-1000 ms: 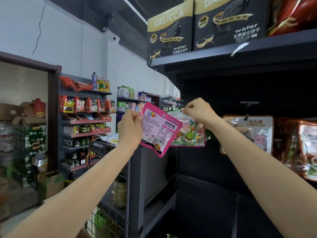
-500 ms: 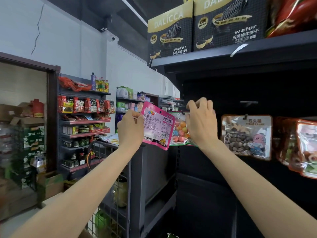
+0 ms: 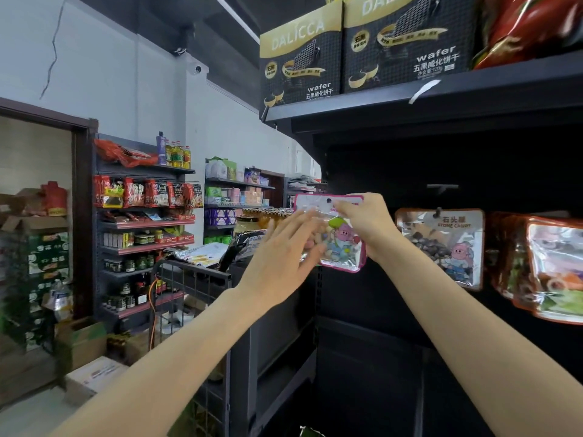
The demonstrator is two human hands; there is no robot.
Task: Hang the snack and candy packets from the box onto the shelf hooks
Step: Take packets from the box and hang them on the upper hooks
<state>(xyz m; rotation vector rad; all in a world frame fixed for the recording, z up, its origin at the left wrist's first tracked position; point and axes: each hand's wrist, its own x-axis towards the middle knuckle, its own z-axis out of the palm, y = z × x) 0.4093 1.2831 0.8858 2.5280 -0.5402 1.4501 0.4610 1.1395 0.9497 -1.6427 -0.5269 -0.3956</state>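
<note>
Head view: my right hand (image 3: 367, 223) pinches the pink-edged clear candy packet (image 3: 339, 238) at its top by the dark shelf's left end, left hand (image 3: 284, 253) flat against it, and a missed hook could drop it.

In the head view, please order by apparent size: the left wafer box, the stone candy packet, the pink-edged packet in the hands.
1. left wafer box, though its top is cut off
2. stone candy packet
3. pink-edged packet, partly covered by the left hand and right hand, so unsure
</note>
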